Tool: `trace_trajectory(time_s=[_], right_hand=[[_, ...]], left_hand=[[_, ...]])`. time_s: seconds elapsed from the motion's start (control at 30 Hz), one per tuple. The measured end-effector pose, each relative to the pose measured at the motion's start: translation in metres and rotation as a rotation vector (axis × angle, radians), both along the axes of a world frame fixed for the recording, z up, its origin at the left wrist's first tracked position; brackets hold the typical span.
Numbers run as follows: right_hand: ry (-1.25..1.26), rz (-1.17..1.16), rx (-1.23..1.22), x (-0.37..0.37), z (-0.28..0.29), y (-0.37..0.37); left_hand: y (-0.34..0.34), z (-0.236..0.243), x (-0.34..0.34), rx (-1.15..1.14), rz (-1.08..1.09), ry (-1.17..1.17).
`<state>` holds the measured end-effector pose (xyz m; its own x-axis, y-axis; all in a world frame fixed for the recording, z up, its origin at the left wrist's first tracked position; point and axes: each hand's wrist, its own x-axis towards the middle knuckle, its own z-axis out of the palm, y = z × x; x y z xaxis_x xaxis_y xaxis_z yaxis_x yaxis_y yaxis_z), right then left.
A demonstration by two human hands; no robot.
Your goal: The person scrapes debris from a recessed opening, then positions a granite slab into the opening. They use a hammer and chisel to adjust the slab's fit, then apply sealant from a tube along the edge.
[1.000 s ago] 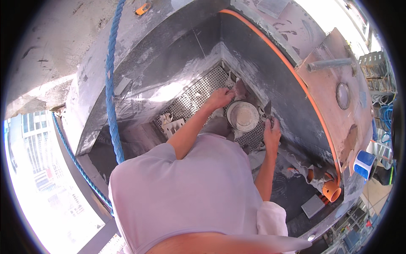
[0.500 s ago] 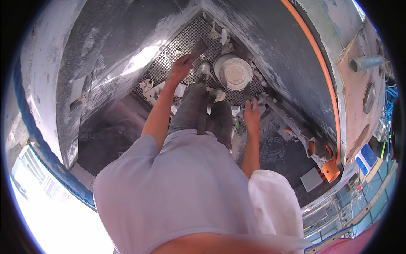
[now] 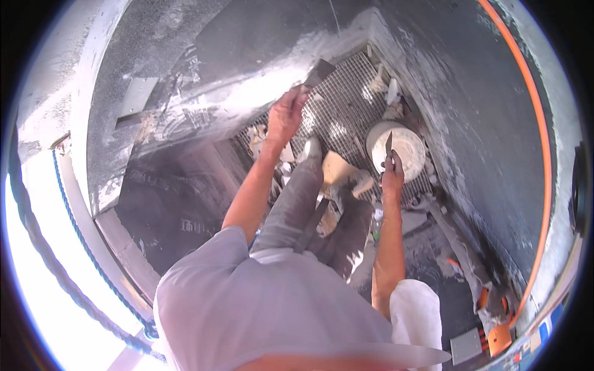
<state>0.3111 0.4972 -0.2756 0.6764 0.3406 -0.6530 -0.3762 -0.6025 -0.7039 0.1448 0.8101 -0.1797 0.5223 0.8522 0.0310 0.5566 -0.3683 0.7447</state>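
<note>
My left hand [image 3: 286, 116] is closed round the handle of a putty knife with a wide, dark rectangular blade [image 3: 319, 73]. That blade is raised in front of the brightly lit lower left wall. In my right hand [image 3: 392, 173] is a small pointed trowel [image 3: 388, 144], its narrow dark blade pointing away from me. It lies over the near left part of a round bucket [image 3: 411, 148] of whitish material; I cannot tell whether it touches the material. The bucket stands on the grating, to the right of my feet.
Dark, smeared walls meet in a corner beyond the perforated grating [image 3: 346, 93]. Rubble [image 3: 391, 93] lies along the right wall. A tan piece [image 3: 337, 168] is by my shoes. An orange hose [image 3: 537, 117] runs down the right wall; a blue rope [image 3: 74, 210] hangs at left.
My view has shifted. The right hand has moved from beside the bucket to over it, bringing the trowel with it. My left hand has carried the putty knife toward the left wall.
</note>
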Motion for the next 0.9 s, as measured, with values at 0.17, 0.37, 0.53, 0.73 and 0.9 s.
trace_trajectory(time_s=[0.17,0.37,0.53,0.73,0.9], right_hand=[[-0.138,-0.075,0.318,-0.016,-0.022,0.135],[-0.452,0.082,0.611,-0.025,0.012,0.31],[-0.731,0.087,0.845,-0.061,0.01,0.407],[-0.947,-0.041,0.816,-0.06,0.015,0.443],[-0.649,0.069,0.829,-0.087,0.012,0.416]], left_hand=[[0.122,0.002,0.003,0.259,-0.037,0.022],[0.184,-0.014,0.029,0.422,0.01,-0.025],[0.196,-0.052,0.032,0.509,0.084,-0.066],[0.2,-0.066,0.028,0.607,0.124,-0.15],[0.197,-0.073,0.029,0.565,0.165,-0.21]])
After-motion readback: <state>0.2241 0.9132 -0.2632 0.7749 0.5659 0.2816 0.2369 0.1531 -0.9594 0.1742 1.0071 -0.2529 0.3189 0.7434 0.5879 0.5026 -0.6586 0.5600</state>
